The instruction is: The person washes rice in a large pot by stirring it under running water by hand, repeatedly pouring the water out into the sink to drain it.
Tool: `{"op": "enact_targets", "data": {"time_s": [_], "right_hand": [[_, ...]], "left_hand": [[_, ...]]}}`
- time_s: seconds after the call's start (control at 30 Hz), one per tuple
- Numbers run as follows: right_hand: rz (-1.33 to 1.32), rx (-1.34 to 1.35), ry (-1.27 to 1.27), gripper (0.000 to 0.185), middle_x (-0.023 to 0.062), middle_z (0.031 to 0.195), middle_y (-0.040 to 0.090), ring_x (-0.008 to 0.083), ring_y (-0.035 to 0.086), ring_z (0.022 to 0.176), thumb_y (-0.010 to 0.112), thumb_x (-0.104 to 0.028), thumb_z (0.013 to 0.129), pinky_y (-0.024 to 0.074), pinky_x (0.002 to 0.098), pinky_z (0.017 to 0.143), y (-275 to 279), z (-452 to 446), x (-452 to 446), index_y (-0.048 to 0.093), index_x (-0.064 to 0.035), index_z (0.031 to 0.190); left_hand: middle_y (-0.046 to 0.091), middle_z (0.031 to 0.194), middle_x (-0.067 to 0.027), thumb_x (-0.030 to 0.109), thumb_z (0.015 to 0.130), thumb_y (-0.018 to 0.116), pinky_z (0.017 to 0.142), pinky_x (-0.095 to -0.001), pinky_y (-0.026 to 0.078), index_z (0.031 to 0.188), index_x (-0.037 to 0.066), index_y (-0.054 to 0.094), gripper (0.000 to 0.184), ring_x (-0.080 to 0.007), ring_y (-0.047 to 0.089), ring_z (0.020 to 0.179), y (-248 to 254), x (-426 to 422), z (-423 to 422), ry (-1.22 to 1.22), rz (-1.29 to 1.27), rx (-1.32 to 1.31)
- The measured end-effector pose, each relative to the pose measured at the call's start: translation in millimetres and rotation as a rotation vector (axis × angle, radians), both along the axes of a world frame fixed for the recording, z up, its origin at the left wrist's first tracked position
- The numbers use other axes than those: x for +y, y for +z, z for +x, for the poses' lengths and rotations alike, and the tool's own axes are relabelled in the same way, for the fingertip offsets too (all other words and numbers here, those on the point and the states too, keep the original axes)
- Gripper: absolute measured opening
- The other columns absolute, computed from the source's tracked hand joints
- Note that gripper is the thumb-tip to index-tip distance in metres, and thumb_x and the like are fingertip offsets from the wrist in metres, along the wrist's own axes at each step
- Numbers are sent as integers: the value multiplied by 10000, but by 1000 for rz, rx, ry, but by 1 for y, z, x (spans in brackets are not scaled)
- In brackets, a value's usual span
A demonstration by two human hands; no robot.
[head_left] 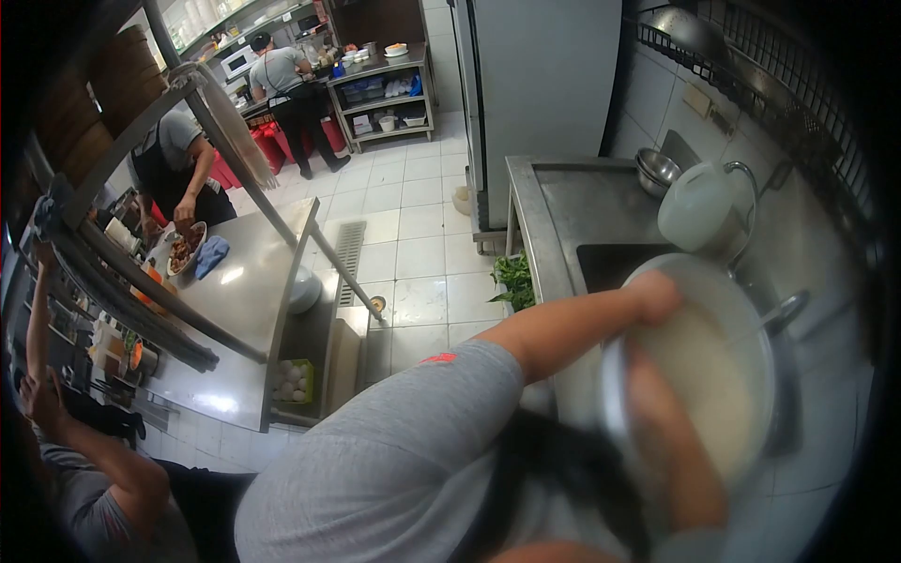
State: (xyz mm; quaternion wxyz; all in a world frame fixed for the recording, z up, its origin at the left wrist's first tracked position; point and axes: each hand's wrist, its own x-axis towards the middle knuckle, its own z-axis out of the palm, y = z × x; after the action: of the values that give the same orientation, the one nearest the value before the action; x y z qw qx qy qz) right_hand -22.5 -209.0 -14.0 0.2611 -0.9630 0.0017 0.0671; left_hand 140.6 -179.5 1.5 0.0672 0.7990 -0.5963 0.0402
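A large metal pot (615, 403) holds cloudy whitish contents (718, 375); whether there are grains in the liquid is not clear. It stands by the sink, its wide mouth turned towards me. My left hand (659, 295) is closed at the pot's upper rim, with its fingertips hidden. Lower down, my right hand (649, 380) reaches inside the pot near the rim, smeared by motion, so its fingers cannot be made out. A metal loop handle (786, 310) sticks out on the far side.
Behind the pot are a dark sink basin (601, 267), a translucent jug (696, 208) and metal bowls (657, 172). Leafy greens (513, 281) sit below the counter edge. Left, a steel table (253, 281) holds a food dish (186, 249) and blue cloth (212, 255). Several co-workers stand around.
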Motion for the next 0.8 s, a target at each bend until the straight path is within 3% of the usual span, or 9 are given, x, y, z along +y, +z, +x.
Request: {"op": "enact_targets", "data": {"time_s": [0.13,0.43,0.8], "right_hand": [[-3,46,-13,222,278,1348,290,399,443,1121,493,-10,713,325,376,986,9,-1,5,628,91,858],[-37,95,-4,180,292,1333,300,404,481,1073,502,-41,718,363,383,957,14,0,4,633,40,810],[-73,44,20,188,296,1325,311,397,484,1079,500,-37,708,360,369,965,-2,-1,0,642,54,792]], "left_hand": [[649,801,-121,178,656,526,690,-390,491,765,83,674,207,-287,629,759,-2,1,0,13,-9,5],[645,824,-119,165,658,518,694,-391,492,890,111,650,273,-291,625,767,1,-1,0,12,7,32],[642,803,-121,173,661,526,674,-405,492,860,109,647,243,-300,624,761,-5,-1,1,-10,35,1]]}}
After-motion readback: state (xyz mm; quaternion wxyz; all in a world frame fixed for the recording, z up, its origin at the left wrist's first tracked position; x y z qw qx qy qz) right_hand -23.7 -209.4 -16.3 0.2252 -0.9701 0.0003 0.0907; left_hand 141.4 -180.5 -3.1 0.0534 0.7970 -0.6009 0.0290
